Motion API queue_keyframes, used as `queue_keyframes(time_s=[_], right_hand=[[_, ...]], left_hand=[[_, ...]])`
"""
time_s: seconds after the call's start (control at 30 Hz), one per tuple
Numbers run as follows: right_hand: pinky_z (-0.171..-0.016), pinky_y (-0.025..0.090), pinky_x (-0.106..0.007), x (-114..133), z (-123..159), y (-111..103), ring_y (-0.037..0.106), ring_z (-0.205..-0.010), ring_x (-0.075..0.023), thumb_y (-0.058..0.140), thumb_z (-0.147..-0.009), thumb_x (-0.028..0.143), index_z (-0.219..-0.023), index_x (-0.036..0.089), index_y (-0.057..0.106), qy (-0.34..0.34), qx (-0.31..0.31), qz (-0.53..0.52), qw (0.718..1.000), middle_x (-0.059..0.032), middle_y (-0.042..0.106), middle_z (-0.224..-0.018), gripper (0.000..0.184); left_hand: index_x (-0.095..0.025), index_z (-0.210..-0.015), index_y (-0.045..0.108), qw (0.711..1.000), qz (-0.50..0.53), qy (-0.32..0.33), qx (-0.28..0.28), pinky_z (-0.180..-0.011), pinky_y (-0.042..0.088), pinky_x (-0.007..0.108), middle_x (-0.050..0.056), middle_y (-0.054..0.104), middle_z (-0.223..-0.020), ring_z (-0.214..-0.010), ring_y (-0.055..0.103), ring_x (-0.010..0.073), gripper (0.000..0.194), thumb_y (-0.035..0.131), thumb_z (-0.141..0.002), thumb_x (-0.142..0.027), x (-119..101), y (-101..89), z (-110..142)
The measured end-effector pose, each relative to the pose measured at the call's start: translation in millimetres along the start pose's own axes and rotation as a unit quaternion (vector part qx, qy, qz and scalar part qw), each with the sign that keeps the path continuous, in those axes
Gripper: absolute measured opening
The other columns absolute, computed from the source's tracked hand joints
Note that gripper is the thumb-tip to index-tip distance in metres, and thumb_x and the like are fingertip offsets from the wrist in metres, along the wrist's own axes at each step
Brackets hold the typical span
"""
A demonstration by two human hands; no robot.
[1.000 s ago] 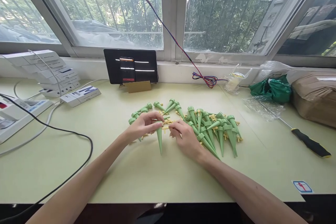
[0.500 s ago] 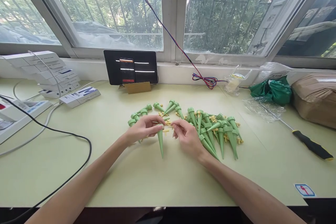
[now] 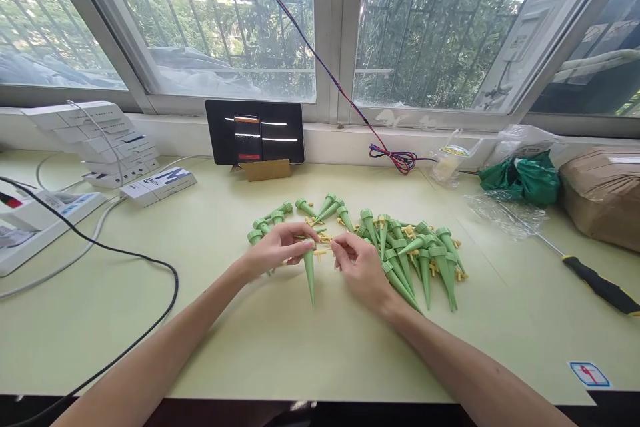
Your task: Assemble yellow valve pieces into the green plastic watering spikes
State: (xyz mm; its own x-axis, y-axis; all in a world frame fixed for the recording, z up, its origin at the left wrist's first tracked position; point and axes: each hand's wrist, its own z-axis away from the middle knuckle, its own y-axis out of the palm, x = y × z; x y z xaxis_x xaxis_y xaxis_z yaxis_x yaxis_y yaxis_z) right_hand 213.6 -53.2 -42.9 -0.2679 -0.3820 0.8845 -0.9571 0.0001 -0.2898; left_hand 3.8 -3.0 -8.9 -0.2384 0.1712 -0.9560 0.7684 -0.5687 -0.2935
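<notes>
My left hand grips a green plastic watering spike near its top, the pointed end hanging down. Opposite it, my right hand is closed, thumb and index finger pinched together close to the spike's top. What sits in that pinch is too small to make out. Small yellow T-shaped pieces lie between and behind the hands. To the right of my right hand is a heap of green spikes with yellow pieces among them. More capped spikes lie in an arc behind my left hand.
A tablet on a cardboard stand leans at the back. White boxes, a power strip and a black cable are at left. A screwdriver, green bag and brown package lie at right.
My right fingertips have come slightly closer to the top of the spike in my left hand. The whole view has shifted a little; the heap looks unchanged.
</notes>
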Motion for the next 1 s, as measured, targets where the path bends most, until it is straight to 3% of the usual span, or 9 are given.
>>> queue_keyframes(time_s=[0.37,0.8,1.0], right_hand=[[-0.061,0.048,-0.026,-0.1,2.4,2.4,0.057,-0.066,-0.0145,0.052,-0.095,0.038,-0.087,0.019,0.064,-0.008,-0.001,0.011,1.0,-0.0031,0.063,-0.078,0.024],[-0.059,0.05,-0.026,2.5,2.2,3.3,0.058,-0.059,-0.0117,0.062,-0.089,0.031,-0.087,0.019,0.065,0.002,0.018,-0.075,0.997,-0.0013,0.065,-0.078,0.013],[-0.063,0.056,-0.028,0.7,2.0,4.8,0.065,-0.065,-0.0138,0.064,-0.087,0.028,-0.09,0.018,0.065,-0.002,0.017,-0.142,0.99,-0.0022,0.066,-0.081,0.01]], left_hand=[[-0.016,-0.097,0.068,1.0,-0.002,-0.013,-0.008,-0.049,0.037,0.021,0.001,0.054,-0.069,-0.056,0.048,0.0098,0.032,0.065,-0.085,-0.045,-2.7,3.1,0.9],[-0.015,-0.096,0.068,1.0,0.017,0.007,-0.002,-0.048,0.037,0.02,0.005,0.061,-0.081,-0.056,0.048,0.0083,0.03,0.064,-0.086,-0.044,-3.2,4.6,-1.3],[-0.015,-0.095,0.068,1.0,0.013,0.006,-0.01,-0.047,0.038,0.019,0.002,0.058,-0.074,-0.054,0.049,0.008,0.031,0.064,-0.086,-0.044,-1.7,4.9,-2.0]])
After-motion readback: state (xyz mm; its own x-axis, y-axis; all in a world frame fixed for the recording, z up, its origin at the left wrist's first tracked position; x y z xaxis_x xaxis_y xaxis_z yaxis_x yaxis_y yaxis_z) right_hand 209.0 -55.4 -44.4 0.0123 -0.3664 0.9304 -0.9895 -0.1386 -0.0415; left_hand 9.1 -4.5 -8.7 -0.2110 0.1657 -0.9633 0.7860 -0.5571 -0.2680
